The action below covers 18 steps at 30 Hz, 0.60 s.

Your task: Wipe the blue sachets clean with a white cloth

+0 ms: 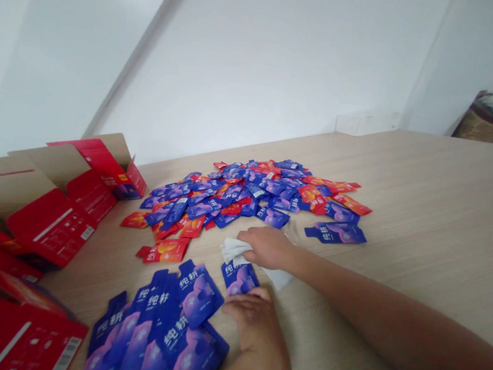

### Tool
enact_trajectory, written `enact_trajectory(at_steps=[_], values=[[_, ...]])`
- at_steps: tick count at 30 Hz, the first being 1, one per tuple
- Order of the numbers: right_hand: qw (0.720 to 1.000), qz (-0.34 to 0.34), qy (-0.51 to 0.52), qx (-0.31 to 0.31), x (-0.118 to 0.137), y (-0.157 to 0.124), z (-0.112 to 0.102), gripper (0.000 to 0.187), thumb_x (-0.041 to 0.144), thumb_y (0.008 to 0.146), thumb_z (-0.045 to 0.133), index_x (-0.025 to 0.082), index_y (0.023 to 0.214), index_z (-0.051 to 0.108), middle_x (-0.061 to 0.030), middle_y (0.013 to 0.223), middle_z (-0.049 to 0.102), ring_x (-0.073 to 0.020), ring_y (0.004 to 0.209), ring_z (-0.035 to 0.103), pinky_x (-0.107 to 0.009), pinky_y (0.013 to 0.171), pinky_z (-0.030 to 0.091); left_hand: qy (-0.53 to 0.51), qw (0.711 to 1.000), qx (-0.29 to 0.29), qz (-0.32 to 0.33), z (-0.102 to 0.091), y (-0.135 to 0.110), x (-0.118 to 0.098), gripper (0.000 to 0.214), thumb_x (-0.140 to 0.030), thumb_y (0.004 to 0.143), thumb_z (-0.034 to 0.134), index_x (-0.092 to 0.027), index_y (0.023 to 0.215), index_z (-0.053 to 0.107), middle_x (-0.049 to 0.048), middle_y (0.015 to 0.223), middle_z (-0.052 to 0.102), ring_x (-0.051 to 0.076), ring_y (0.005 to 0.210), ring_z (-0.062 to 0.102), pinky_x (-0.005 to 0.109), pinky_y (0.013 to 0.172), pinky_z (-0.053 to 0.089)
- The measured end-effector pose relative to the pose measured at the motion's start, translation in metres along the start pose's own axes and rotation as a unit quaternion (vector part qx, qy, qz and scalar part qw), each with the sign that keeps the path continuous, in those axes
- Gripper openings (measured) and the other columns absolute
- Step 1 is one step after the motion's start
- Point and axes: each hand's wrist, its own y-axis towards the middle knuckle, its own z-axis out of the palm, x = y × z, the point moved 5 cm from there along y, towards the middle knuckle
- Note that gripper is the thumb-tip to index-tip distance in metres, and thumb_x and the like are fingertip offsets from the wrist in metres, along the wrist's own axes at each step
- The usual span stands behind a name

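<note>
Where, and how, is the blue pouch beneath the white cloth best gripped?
Probably by its near end, coming from the near side, where the left hand already has its fingers. The blue pouch is flat, so a pinch on its edges seems better than a wrap, and the white cloth in the right hand covers its far end.

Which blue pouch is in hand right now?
The blue pouch by the white cloth, its lower end in the left hand; neither hand holds another.
</note>
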Motion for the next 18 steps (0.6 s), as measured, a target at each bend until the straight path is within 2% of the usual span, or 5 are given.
enact_trajectory(at_steps=[4,8,10,13,18], values=[[0.998,-0.062,0.019,-0.002,0.024,-0.006,-0.006,0.030,0.039,0.079,0.049,0.024,0.104,0.055,-0.0057,0.094,0.064,-0.0220,0.083,0.060,-0.029,0.061,0.040,0.002,1.000,-0.010,0.002,-0.001,0.000,0.000,0.029,-0.003,0.079,0.038,-0.009,0.093,0.062,0.0254,0.091,0.068,0.033,0.081,0.065,0.050,0.075,0.043],[0.993,-0.112,0.021,0.041,0.037,-0.009,0.007,0.029,0.042,0.078,0.050,0.025,0.100,0.057,-0.0051,0.090,0.065,-0.0224,0.079,0.061,-0.028,0.057,0.039,-0.011,1.000,-0.010,0.015,-0.003,0.000,0.001,0.032,-0.003,0.078,0.039,-0.007,0.098,0.063,0.0261,0.094,0.067,0.034,0.083,0.065,0.051,0.075,0.044],[0.994,-0.102,0.019,0.045,0.032,-0.007,0.014,0.031,0.042,0.077,0.051,0.025,0.102,0.056,-0.0053,0.089,0.065,-0.0229,0.078,0.061,-0.029,0.057,0.040,-0.013,1.000,-0.004,0.013,-0.003,0.000,0.001,0.031,-0.002,0.079,0.038,-0.006,0.098,0.063,0.0266,0.093,0.066,0.034,0.082,0.065,0.050,0.075,0.044],[0.998,-0.054,0.014,0.028,0.015,-0.002,0.017,0.033,0.041,0.077,0.051,0.025,0.106,0.055,-0.0061,0.092,0.065,-0.0239,0.082,0.061,-0.030,0.059,0.041,-0.012,1.000,0.002,0.007,-0.002,0.001,-0.001,0.030,-0.002,0.080,0.037,-0.007,0.096,0.062,0.0272,0.093,0.066,0.034,0.082,0.065,0.051,0.076,0.043],[1.000,0.018,-0.004,0.015,-0.007,0.001,0.010,0.031,0.038,0.078,0.051,0.024,0.106,0.055,-0.0070,0.095,0.064,-0.0245,0.086,0.060,-0.031,0.065,0.042,-0.007,1.000,-0.008,-0.013,-0.003,0.000,-0.001,0.028,-0.001,0.080,0.038,-0.007,0.089,0.063,0.0266,0.092,0.067,0.034,0.083,0.065,0.051,0.075,0.043]])
